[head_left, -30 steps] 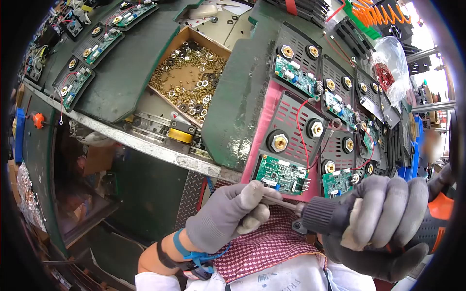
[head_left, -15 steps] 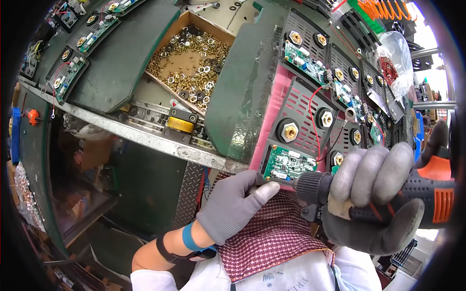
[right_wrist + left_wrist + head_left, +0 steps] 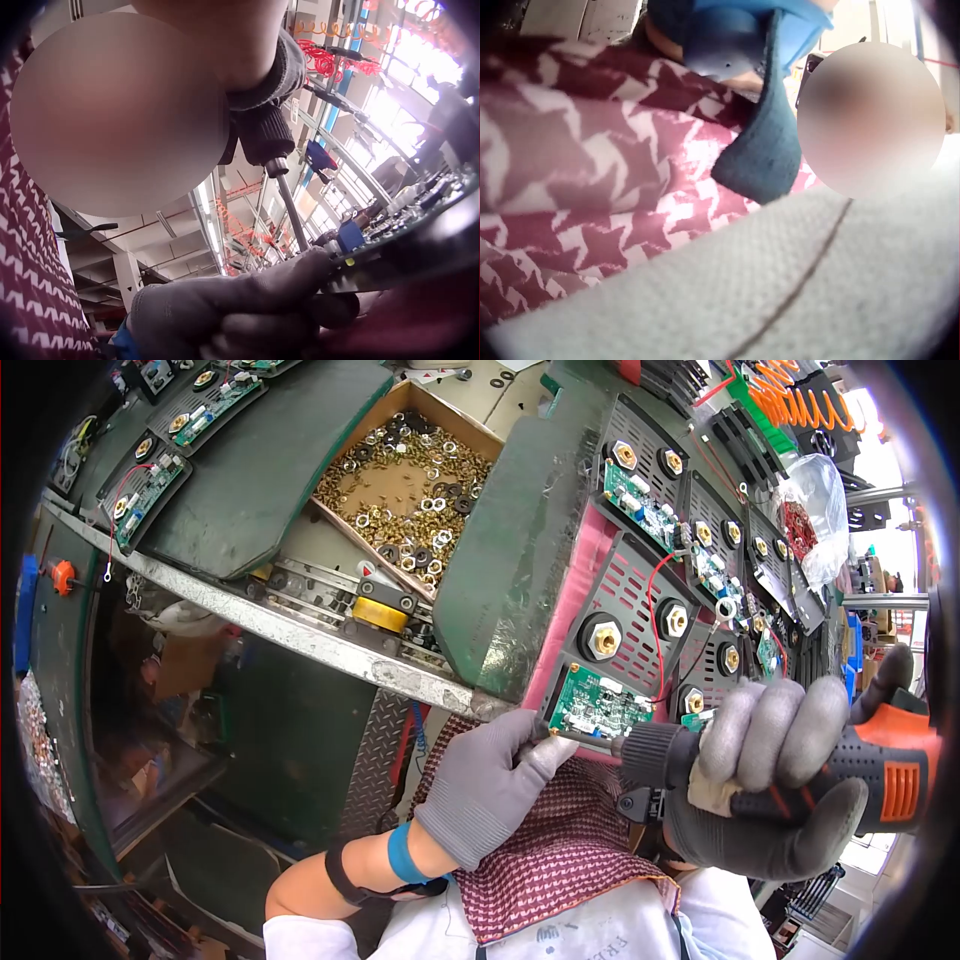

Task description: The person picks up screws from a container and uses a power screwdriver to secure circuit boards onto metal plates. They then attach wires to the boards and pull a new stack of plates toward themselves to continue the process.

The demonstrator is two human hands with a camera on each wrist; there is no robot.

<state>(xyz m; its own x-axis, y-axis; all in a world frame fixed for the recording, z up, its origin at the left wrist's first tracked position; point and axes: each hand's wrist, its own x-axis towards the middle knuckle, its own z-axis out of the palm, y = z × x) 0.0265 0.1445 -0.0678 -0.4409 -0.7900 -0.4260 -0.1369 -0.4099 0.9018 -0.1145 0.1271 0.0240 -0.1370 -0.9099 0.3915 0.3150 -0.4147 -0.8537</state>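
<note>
My right hand (image 3: 770,780) grips a black and orange cordless drill (image 3: 880,760), its bit (image 3: 590,740) pointing left. The bit's tip meets a small brass screw (image 3: 553,732) at the near left corner of a green circuit board (image 3: 600,703). That board sits on a slotted black panel (image 3: 625,590) with two large brass-centred hex nuts. At the panel's near corner, my gloved left hand (image 3: 485,790) holds the edge, thumb beside the bit. In the right wrist view, the left hand's fingers (image 3: 337,307) curl beneath the panel, close to the bit (image 3: 291,210).
A cardboard tray (image 3: 330,510) of brass screws, nuts and washers lies left of the panel. More panels with boards (image 3: 715,540) stand to the right and far left (image 3: 150,495). Pink sheet (image 3: 560,625) lies under the work. An orange coiled hose (image 3: 800,405) hangs at the back right.
My left fingers pinched the bit's tip in front of the board; they have moved to the panel's corner. The drill's bit has gone up to that corner. The head view has shifted.
</note>
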